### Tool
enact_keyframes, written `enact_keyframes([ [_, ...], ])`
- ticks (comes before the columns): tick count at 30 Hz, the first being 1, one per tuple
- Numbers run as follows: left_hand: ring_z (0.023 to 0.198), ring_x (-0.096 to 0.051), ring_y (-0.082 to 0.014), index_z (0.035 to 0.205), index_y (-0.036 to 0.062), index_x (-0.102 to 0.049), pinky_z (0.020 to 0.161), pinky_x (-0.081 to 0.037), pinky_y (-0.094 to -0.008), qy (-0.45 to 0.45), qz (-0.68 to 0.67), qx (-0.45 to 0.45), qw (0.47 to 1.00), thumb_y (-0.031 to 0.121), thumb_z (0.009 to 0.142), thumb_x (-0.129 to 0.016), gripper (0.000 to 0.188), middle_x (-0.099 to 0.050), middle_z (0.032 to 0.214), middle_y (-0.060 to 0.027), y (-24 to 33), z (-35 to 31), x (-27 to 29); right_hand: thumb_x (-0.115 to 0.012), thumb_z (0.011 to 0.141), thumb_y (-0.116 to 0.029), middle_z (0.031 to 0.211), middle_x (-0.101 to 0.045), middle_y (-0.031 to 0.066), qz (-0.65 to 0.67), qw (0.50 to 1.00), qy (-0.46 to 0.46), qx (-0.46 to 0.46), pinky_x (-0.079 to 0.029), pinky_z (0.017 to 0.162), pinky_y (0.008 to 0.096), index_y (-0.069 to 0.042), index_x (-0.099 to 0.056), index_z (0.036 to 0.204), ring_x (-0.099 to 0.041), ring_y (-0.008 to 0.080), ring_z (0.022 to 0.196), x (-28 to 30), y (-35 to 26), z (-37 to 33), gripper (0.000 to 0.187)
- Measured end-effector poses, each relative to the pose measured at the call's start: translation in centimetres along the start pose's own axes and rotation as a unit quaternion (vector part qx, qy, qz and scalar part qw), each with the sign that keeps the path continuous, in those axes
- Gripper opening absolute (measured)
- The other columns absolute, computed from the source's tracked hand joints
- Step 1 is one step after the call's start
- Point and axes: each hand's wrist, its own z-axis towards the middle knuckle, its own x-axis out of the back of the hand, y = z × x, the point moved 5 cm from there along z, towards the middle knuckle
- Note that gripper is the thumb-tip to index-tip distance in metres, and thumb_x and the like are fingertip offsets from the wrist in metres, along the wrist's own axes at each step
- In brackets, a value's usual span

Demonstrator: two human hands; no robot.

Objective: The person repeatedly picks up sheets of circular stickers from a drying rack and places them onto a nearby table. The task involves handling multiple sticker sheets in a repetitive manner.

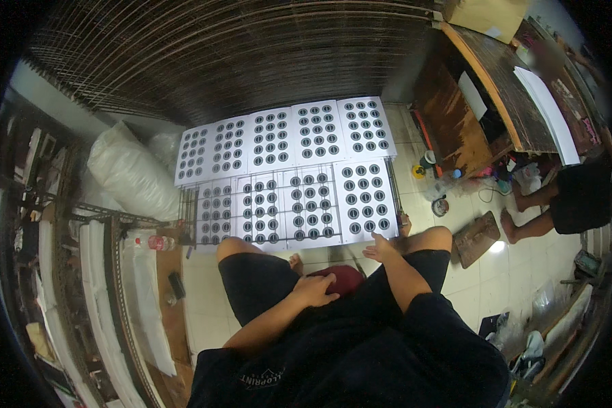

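Observation:
White sheets printed with rows of dark round marks lie in two rows on a wire drying rack ahead of me. The far row (270, 136) lies uncovered, while wire bars cross over most of the near row (262, 204). The near right sheet (366, 198) has no bars over it. My right hand (381, 250) is just at the near edge of that sheet, fingers stretched out; whether it touches the paper, I cannot tell. My left hand (314, 290) rests on my lap beside a dark red rounded thing (347, 279), its fingers lying loosely and holding nothing.
Many wire rack shelves (238, 54) are raised behind the sheets. A bulging white sack (132, 173) stands left, near a shelf with a plastic bottle (158, 243). At right are a wooden table (486, 81), a wooden block (477, 239) on the tiles, and another person's legs (529, 221).

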Motion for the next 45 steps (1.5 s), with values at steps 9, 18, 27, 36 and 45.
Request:
enact_keyframes([
  [9, 0.067, -0.062, -0.0189, 0.091, 0.0084, -0.056, 0.061, -0.046, -0.0329, -0.098, -0.17, 0.013, 0.98, 0.058, 0.082, -0.054, 0.051, -0.064, 0.07, -0.006, -1.9, 3.5, -0.6, -0.064, 0.081, -0.035, 0.118, -0.052, 0.0177, -0.159, 0.952, 0.143, 0.219, -0.046, 0.078, 0.0497, -0.016, -0.02, 0.14, -0.058, 0.0301, 0.095, -1.6, -3.3, -6.3, 0.076],
  [18, 0.075, -0.062, -0.0242, 0.102, 0.0097, -0.055, 0.065, -0.046, -0.0367, -0.053, -0.128, -0.056, 0.989, 0.056, 0.081, -0.057, 0.051, -0.064, 0.079, -0.0111, -1.5, 4.4, -1.0, -0.06, 0.085, -0.02, 0.106, -0.057, 0.0108, -0.138, 0.901, 0.111, 0.395, -0.046, 0.062, 0.0309, -0.01, -0.038, 0.132, -0.06, 0.0181, 0.082, -1.1, -7.1, -11.6, 0.053],
  [27, 0.084, -0.061, -0.0257, 0.12, 0.0119, -0.05, 0.075, -0.047, -0.0365, -0.037, -0.139, -0.066, 0.987, 0.055, 0.081, -0.056, 0.059, -0.063, 0.089, -0.0122, -1.6, 4.0, -0.5, -0.059, 0.086, -0.017, 0.096, -0.06, 0.0066, 0.034, 0.846, 0.08, 0.526, -0.049, 0.066, 0.0359, -0.013, -0.042, 0.125, -0.063, 0.0215, 0.078, 5.7, -16.9, -23.6, 0.042],
  [36, 0.081, -0.06, -0.0227, 0.123, 0.0083, -0.05, 0.071, -0.047, -0.0339, -0.039, -0.149, -0.051, 0.987, 0.053, 0.08, -0.06, 0.062, -0.062, 0.086, -0.0111, -1.0, 4.2, -0.1, -0.058, 0.082, -0.05, 0.123, -0.049, 0.0116, 0.146, 0.742, 0.111, 0.645, -0.039, 0.09, 0.0419, -0.009, -0.03, 0.136, -0.05, 0.0248, 0.11, 16.7, -30.3, -40.4, 0.072],
  [45, 0.078, -0.063, -0.0228, 0.119, 0.008, -0.051, 0.072, -0.048, -0.0333, 0.034, -0.164, -0.028, 0.986, 0.046, 0.08, -0.064, 0.056, -0.064, 0.081, -0.011, -1.9, 3.6, -0.1, -0.061, 0.079, -0.053, 0.14, -0.03, 0.0213, 0.39, 0.649, -0.027, 0.653, -0.034, 0.101, 0.0495, -0.008, 0.001, 0.144, -0.042, 0.0367, 0.123, 21.8, -37.1, -45.9, 0.101],
])
